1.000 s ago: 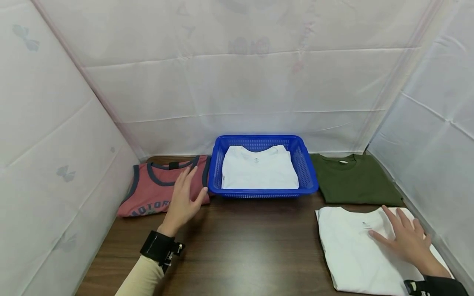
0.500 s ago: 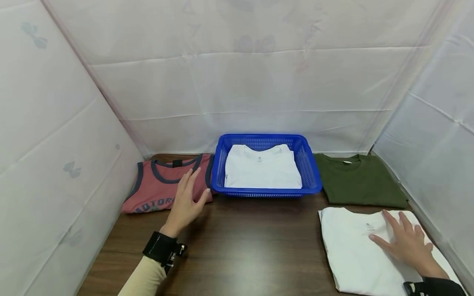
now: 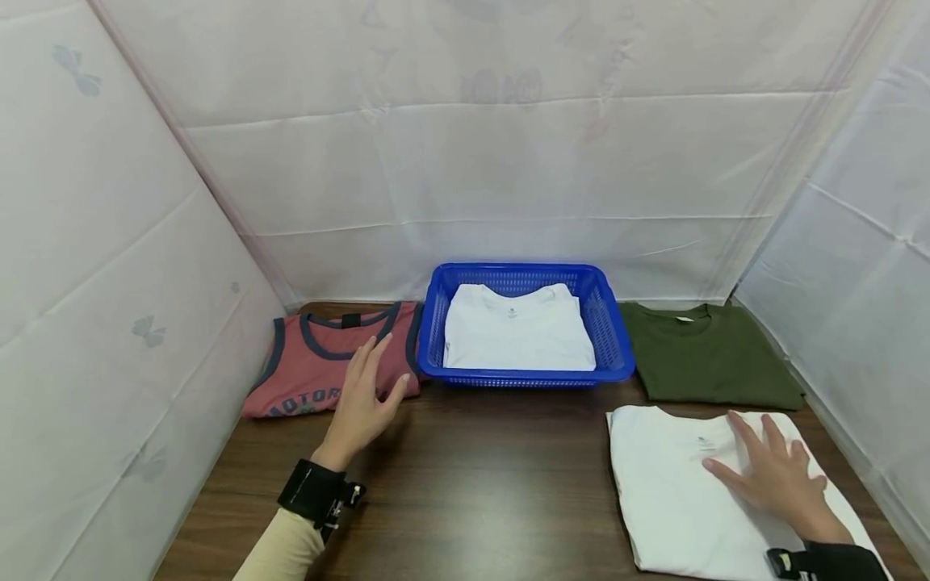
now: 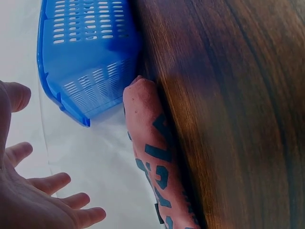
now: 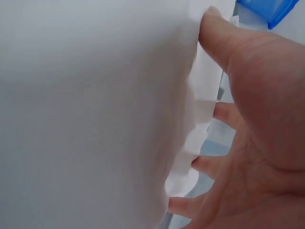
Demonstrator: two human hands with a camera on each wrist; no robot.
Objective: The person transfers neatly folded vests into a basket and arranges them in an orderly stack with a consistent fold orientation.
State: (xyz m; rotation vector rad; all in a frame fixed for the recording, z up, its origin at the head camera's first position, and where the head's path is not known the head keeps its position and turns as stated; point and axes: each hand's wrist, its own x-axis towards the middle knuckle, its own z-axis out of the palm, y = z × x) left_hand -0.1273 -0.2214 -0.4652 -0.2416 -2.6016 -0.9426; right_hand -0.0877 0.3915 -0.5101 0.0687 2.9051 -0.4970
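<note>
My right hand [image 3: 773, 476] rests on a folded white T-shirt [image 3: 668, 492] at the front right, fingers spread. In the right wrist view its thumb and fingertips touch the white cloth [image 5: 95, 119]. My left hand [image 3: 363, 407] is held with fingers apart in front of a folded red shirt [image 3: 305, 387] with dark trim and lettering; from the head it covers part of that shirt. The left wrist view shows the left hand [image 4: 38, 195] holding nothing, apart from the red shirt [image 4: 147, 114]. A blue basket [image 3: 616, 355] at the back middle contains another folded white T-shirt [image 3: 519, 335].
A folded dark green T-shirt [image 3: 712, 363] lies right of the basket, behind the front white T-shirt. The brown wooden table [image 3: 494, 484] is enclosed by white sheeting [image 3: 465, 177] at the back and both sides.
The white T-shirt at the front right has slid a little to the left under my right hand, off the right-hand sheeting. My left hand has hardly moved. The head view has shifted slightly.
</note>
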